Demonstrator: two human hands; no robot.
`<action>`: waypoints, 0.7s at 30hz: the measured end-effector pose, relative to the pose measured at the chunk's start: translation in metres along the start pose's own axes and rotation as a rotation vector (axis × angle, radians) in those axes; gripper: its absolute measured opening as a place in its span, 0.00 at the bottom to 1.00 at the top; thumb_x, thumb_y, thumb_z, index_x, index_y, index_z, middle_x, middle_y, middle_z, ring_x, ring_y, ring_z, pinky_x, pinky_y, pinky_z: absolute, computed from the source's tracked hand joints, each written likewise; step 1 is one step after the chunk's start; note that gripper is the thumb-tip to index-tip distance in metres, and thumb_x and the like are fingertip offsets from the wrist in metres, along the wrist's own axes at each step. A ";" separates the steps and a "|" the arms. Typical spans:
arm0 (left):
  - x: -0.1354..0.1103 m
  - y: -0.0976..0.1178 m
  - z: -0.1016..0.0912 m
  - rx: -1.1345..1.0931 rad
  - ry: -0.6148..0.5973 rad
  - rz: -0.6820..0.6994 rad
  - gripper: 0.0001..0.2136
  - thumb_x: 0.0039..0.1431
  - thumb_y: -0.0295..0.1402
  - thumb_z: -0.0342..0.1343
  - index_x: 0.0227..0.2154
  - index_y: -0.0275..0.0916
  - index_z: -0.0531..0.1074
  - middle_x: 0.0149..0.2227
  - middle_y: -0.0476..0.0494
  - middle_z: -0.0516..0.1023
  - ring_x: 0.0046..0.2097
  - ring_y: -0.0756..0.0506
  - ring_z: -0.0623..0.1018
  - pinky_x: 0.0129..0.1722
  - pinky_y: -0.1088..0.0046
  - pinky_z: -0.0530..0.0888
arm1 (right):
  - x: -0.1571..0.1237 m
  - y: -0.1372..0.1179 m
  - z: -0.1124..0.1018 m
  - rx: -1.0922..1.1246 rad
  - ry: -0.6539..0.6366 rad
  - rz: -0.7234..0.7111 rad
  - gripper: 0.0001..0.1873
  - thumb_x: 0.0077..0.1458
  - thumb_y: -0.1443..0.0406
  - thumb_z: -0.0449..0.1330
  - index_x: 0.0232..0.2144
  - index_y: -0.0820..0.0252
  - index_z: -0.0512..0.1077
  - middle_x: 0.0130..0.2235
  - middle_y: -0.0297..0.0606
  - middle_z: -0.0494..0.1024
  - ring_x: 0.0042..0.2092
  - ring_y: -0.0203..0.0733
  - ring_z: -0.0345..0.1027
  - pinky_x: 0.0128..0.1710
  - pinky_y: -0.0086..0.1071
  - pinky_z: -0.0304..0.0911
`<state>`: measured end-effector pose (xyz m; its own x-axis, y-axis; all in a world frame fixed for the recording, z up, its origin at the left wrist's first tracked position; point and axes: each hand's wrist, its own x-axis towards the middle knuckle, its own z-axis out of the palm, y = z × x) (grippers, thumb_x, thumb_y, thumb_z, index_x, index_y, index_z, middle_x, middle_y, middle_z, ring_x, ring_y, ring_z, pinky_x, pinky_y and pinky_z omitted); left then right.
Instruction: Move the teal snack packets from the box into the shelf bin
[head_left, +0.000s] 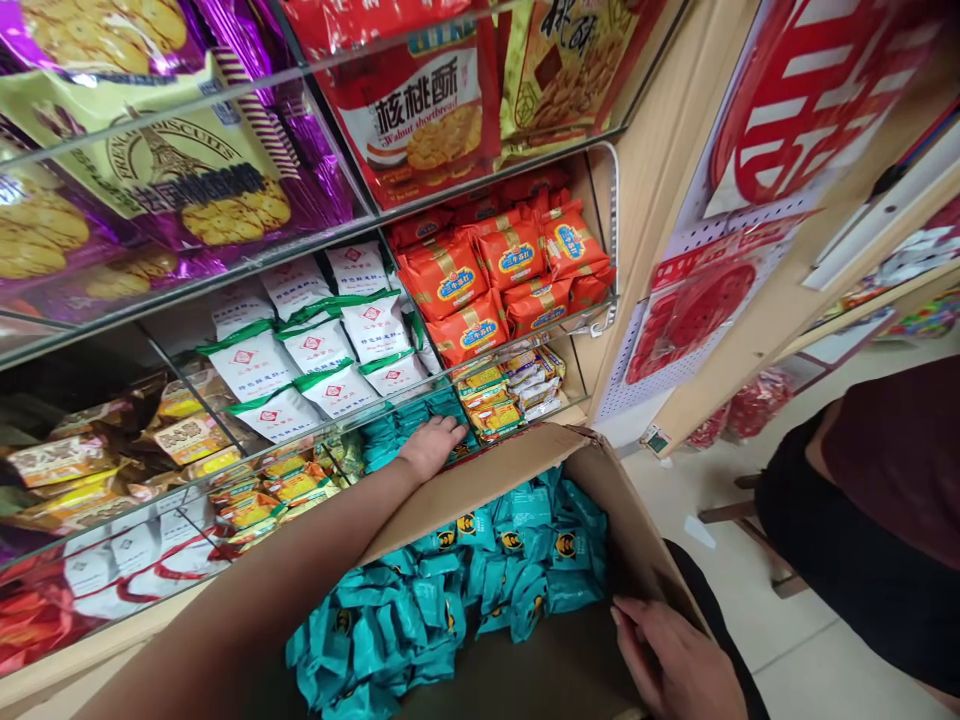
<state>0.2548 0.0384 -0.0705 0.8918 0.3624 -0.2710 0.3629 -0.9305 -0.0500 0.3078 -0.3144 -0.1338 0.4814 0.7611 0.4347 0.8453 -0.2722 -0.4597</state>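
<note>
My left hand (433, 446) reaches over the box's far wall into a low shelf compartment. It rests on small teal packets (401, 430) there, fingers lying over them; its fingertips are partly hidden. Below my arm is an open cardboard box (517, 455), tilted in the view. Many teal packets with a yellow and black emblem (487, 575) are heaped against its far and left sides, and the brown bottom shows at the near side. My right hand (682, 655) is closed at the box's right wall, its thumb and a finger showing inside the edge.
White-and-green packets (315, 345) and red packets (517, 265) fill the row above. Small yellow packets (491, 400) adjoin the teal ones. Larger biscuit bags (424, 110) stand higher, behind clear shelf edges. A person in dark clothes (862, 520) sits on a wooden stool at right.
</note>
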 end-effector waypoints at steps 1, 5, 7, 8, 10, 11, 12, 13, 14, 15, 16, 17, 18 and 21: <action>0.001 0.001 -0.001 -0.004 -0.006 -0.003 0.18 0.54 0.23 0.40 0.46 0.45 0.64 0.42 0.41 0.66 0.47 0.43 0.64 0.45 0.67 0.62 | 0.000 0.000 0.000 0.001 0.001 0.000 0.08 0.52 0.64 0.51 0.33 0.60 0.68 0.27 0.36 0.75 0.26 0.36 0.70 0.28 0.26 0.64; 0.007 0.003 -0.008 -0.042 -0.035 -0.037 0.16 0.51 0.22 0.43 0.40 0.41 0.69 0.39 0.39 0.69 0.45 0.42 0.68 0.42 0.67 0.65 | 0.001 0.000 0.000 -0.003 -0.003 -0.002 0.08 0.53 0.65 0.51 0.33 0.60 0.68 0.27 0.36 0.75 0.26 0.36 0.69 0.28 0.26 0.64; 0.006 0.005 -0.017 -0.080 -0.040 -0.052 0.14 0.49 0.24 0.48 0.39 0.41 0.69 0.39 0.40 0.71 0.43 0.42 0.70 0.41 0.67 0.66 | 0.001 -0.001 0.001 -0.008 -0.021 -0.001 0.08 0.53 0.65 0.50 0.33 0.60 0.68 0.26 0.36 0.74 0.26 0.35 0.69 0.27 0.26 0.63; 0.001 0.006 -0.023 -0.104 -0.031 -0.057 0.14 0.49 0.26 0.50 0.40 0.41 0.69 0.41 0.40 0.71 0.43 0.42 0.70 0.41 0.67 0.66 | 0.000 -0.001 0.001 -0.008 -0.033 0.000 0.09 0.53 0.64 0.50 0.33 0.60 0.68 0.26 0.36 0.74 0.26 0.35 0.69 0.27 0.26 0.63; -0.018 0.010 -0.037 -0.151 0.005 -0.064 0.15 0.51 0.30 0.50 0.43 0.41 0.67 0.44 0.41 0.70 0.45 0.43 0.70 0.43 0.69 0.66 | -0.002 -0.001 0.001 -0.008 -0.067 0.011 0.10 0.54 0.64 0.49 0.33 0.60 0.68 0.27 0.35 0.74 0.26 0.35 0.69 0.27 0.26 0.63; -0.033 0.014 -0.043 -0.180 0.037 -0.060 0.15 0.53 0.32 0.48 0.45 0.41 0.66 0.46 0.42 0.69 0.46 0.44 0.70 0.44 0.70 0.65 | -0.003 0.000 0.002 -0.011 -0.091 0.024 0.10 0.54 0.64 0.48 0.33 0.60 0.68 0.27 0.35 0.74 0.27 0.35 0.69 0.28 0.26 0.63; -0.052 0.018 -0.050 -0.216 0.088 -0.049 0.15 0.55 0.33 0.45 0.46 0.41 0.65 0.47 0.43 0.69 0.46 0.45 0.69 0.45 0.72 0.65 | -0.004 0.000 0.002 -0.018 -0.126 0.044 0.11 0.54 0.64 0.47 0.33 0.60 0.68 0.28 0.36 0.74 0.27 0.36 0.69 0.28 0.27 0.63; -0.074 0.024 -0.054 -0.251 0.144 -0.032 0.16 0.56 0.33 0.43 0.47 0.41 0.63 0.47 0.44 0.69 0.46 0.46 0.69 0.46 0.73 0.65 | -0.003 0.000 0.001 -0.029 -0.172 0.073 0.11 0.54 0.64 0.47 0.33 0.59 0.68 0.29 0.36 0.74 0.28 0.36 0.69 0.29 0.27 0.63; -0.099 0.031 -0.057 -0.323 0.262 0.013 0.16 0.57 0.33 0.42 0.47 0.41 0.63 0.46 0.44 0.70 0.46 0.47 0.69 0.46 0.73 0.65 | -0.002 0.000 0.001 -0.044 -0.229 0.107 0.11 0.54 0.64 0.46 0.33 0.58 0.68 0.31 0.36 0.75 0.30 0.37 0.70 0.29 0.28 0.63; -0.125 0.037 -0.056 -0.377 0.390 0.060 0.15 0.57 0.32 0.42 0.47 0.41 0.63 0.44 0.44 0.70 0.46 0.47 0.69 0.46 0.73 0.65 | 0.002 -0.001 0.001 -0.061 -0.293 0.144 0.11 0.54 0.64 0.46 0.33 0.57 0.69 0.32 0.37 0.74 0.32 0.39 0.70 0.30 0.29 0.63; -0.151 0.044 -0.051 -0.405 0.490 0.114 0.15 0.57 0.29 0.43 0.46 0.42 0.63 0.43 0.44 0.71 0.45 0.47 0.69 0.46 0.72 0.64 | 0.007 -0.003 0.000 -0.075 -0.364 0.175 0.11 0.52 0.64 0.48 0.34 0.57 0.69 0.34 0.38 0.74 0.34 0.41 0.69 0.32 0.30 0.63; -0.175 0.051 -0.042 -0.421 0.521 0.215 0.14 0.56 0.27 0.44 0.45 0.43 0.65 0.41 0.45 0.72 0.44 0.47 0.69 0.46 0.71 0.65 | 0.013 -0.006 0.001 -0.080 -0.438 0.196 0.12 0.50 0.64 0.50 0.36 0.58 0.69 0.36 0.40 0.74 0.37 0.43 0.68 0.35 0.32 0.63; -0.197 0.057 -0.029 -0.439 0.518 0.279 0.15 0.55 0.25 0.44 0.45 0.43 0.65 0.40 0.44 0.73 0.43 0.47 0.70 0.45 0.71 0.65 | 0.019 -0.011 0.002 -0.073 -0.511 0.203 0.14 0.47 0.64 0.52 0.38 0.59 0.69 0.38 0.42 0.73 0.40 0.45 0.67 0.38 0.33 0.62; -0.242 0.070 0.031 -0.448 0.308 0.248 0.18 0.54 0.26 0.45 0.48 0.47 0.63 0.46 0.44 0.70 0.48 0.46 0.68 0.48 0.69 0.64 | 0.038 -0.033 0.018 0.009 -0.691 0.126 0.26 0.41 0.62 0.59 0.46 0.59 0.65 0.44 0.43 0.69 0.47 0.49 0.61 0.46 0.36 0.57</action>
<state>0.0557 -0.1162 -0.0383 0.9775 0.1983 0.0715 0.1528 -0.9003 0.4076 0.2942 -0.2664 -0.1163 0.3160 0.9245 -0.2133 0.7894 -0.3809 -0.4815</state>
